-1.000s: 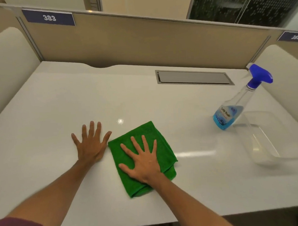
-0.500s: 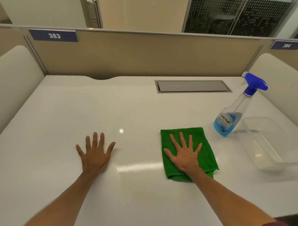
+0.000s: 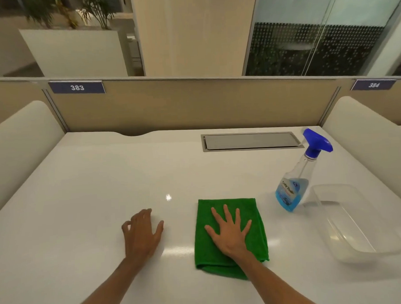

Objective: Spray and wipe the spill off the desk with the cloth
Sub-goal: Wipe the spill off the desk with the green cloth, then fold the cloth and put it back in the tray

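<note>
Lower centre of the frame: the right hand (image 3: pixel 229 232) lies flat, fingers spread, palm down on the folded green cloth (image 3: pixel 229 232), which rests on the white desk (image 3: pixel 94 189). Left of it, apart from the cloth, the left hand (image 3: pixel 141 235) holds nothing, fingers slightly curled, fingertips touching the desk. At right, a spray bottle (image 3: pixel 296 182) with blue liquid stands just beside a clear plastic container (image 3: pixel 356 226).

Open-plan office. Numbered partition plates (image 3: pixel 77 87) mark each worktop (image 3: pixel 105 178). Glass walls (image 3: pixel 316 34) and a planter (image 3: pixel 73 49) lie beyond.
</note>
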Motion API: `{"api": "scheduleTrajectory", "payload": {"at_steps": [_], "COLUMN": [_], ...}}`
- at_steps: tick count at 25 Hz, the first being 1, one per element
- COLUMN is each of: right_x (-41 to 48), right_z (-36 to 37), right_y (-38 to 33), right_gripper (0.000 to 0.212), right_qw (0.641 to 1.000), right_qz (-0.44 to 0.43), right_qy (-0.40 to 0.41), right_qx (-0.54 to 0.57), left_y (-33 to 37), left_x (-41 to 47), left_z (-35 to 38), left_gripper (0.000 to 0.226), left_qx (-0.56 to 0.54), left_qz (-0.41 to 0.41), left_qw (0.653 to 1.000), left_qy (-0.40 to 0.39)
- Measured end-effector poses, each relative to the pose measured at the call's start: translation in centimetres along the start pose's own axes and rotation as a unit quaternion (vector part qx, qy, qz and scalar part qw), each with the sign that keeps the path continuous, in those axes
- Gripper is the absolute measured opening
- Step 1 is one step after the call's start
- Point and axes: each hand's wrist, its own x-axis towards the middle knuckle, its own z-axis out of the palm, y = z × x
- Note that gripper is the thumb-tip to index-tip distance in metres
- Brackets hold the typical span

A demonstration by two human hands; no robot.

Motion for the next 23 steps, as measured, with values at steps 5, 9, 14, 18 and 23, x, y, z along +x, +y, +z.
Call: {"api": "scheduleTrajectory", "payload": {"at_steps": [5, 9, 14, 18, 23], "right_x": [1.0, 3.2, 6.2, 6.9, 6.7], "right_z": [-4.6, -7.7, -9.1, -9.2, -10.9], "right_y": [3.3, 6.8, 8.3, 8.8, 9.3], "right_gripper": [0.057, 0.058, 0.065, 0.035, 0.016], "right_qw": [0.994, 0.99, 0.99, 0.997, 0.974], "right_qz": [-0.002, 0.025, 0.002, 0.017, -0.056], "right_qy": [0.063, 0.063, -0.029, -0.034, -0.049], "right_qx": [0.086, 0.127, 0.14, 0.069, 0.216], "left_y": [8.2, 11.9, 13.8, 14.1, 12.6], "left_x": [0.7, 2.0, 3.9, 3.6, 2.1], "left_z": [1.3, 2.0, 2.3, 1.8, 1.4], "left_gripper": [0.039, 0.04, 0.034, 0.011, 0.015], "left_qx": [-0.105, -0.192, -0.366, -0.388, -0.516], "left_qz": [-0.005, -0.08, -0.241, -0.197, -0.114], "left_qw": [0.993, 0.967, 0.874, 0.856, 0.808], "left_qy": [-0.051, -0.145, -0.211, -0.279, -0.26]}}
